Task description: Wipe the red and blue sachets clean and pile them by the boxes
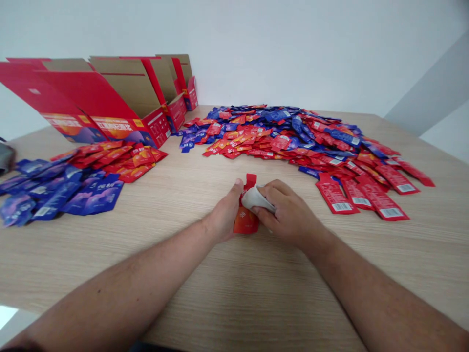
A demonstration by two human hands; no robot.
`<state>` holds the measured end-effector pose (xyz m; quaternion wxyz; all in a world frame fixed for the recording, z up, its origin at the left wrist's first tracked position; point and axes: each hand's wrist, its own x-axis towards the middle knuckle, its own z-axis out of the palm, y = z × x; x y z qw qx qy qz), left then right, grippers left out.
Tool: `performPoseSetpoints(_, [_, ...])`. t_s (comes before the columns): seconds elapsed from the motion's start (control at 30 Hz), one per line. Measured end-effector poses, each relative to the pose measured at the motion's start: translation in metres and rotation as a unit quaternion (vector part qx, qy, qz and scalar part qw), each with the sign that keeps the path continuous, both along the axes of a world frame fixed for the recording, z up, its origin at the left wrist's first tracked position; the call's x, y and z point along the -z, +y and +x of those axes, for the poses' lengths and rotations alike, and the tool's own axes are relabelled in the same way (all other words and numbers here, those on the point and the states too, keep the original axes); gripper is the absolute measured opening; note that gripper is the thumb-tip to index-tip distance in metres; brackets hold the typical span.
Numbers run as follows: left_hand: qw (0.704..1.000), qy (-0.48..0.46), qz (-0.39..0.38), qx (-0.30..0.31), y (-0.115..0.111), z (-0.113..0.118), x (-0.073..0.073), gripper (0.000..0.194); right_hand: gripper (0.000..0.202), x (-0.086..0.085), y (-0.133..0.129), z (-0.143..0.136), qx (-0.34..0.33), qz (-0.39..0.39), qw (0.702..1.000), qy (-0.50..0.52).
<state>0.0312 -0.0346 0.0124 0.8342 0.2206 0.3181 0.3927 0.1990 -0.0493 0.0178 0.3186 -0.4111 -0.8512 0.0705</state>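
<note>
A red and orange sachet (246, 222) is held upright in front of me, its narrow neck pointing away. My left hand (226, 211) grips the sachet's left edge, with the thumb along its side. In my right hand (289, 211) a crumpled white cloth (257, 198) is pinched between thumb and fingers. The cloth presses against the upper front of the sachet and covers part of its print. The fingers of my left hand are mostly hidden behind the sachet.
A large heap of red and blue sachets (271, 139) spreads across the back of the wooden table (205, 303). To the left lie smaller groups of red sachets (132, 159) and blue sachets (91, 193). Behind them stand several red cartons (113, 105) with raised flaps.
</note>
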Motion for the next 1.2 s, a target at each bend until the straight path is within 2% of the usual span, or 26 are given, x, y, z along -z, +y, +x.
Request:
performPoseSetpoints(0.07, [1.000, -0.003, 0.010, 0.000, 0.000, 0.000, 0.000, 0.061, 0.015, 0.000, 0.000, 0.000, 0.011, 0.006, 1.000, 0.006])
performPoseSetpoints(0.23, [1.000, 0.010, -0.003, -0.004, 0.000, 0.001, -0.001, 0.061, 0.016, 0.001, 0.000, 0.000, -0.028, 0.008, 1.000, 0.003])
performPoseSetpoints(0.4, [1.000, 0.028, 0.007, -0.001, -0.002, 0.000, -0.005, 0.061, 0.014, -0.001, 0.000, -0.001, 0.026, 0.001, 1.000, 0.012])
performPoseSetpoints(0.53, [0.998, 0.054, -0.003, -0.021, -0.004, -0.001, -0.009, 0.055, 0.023, -0.003, -0.003, -0.005, -0.031, 0.017, 0.999, 0.002])
performPoseSetpoints(0.7, [0.999, 0.038, 0.014, -0.029, -0.003, 0.001, -0.011, 0.057, 0.026, -0.001, -0.002, -0.007, 0.024, -0.013, 1.000, 0.008])
performPoseSetpoints(0.87, [0.999, 0.038, 0.026, -0.004, -0.004, -0.001, -0.009, 0.058, 0.026, -0.001, -0.004, -0.010, 0.003, -0.006, 1.000, 0.018])
performPoseSetpoints(1.2, [0.999, 0.045, 0.022, -0.013, -0.003, -0.001, -0.008, 0.054, 0.023, 0.001, -0.001, -0.007, 0.021, -0.022, 0.999, 0.039])
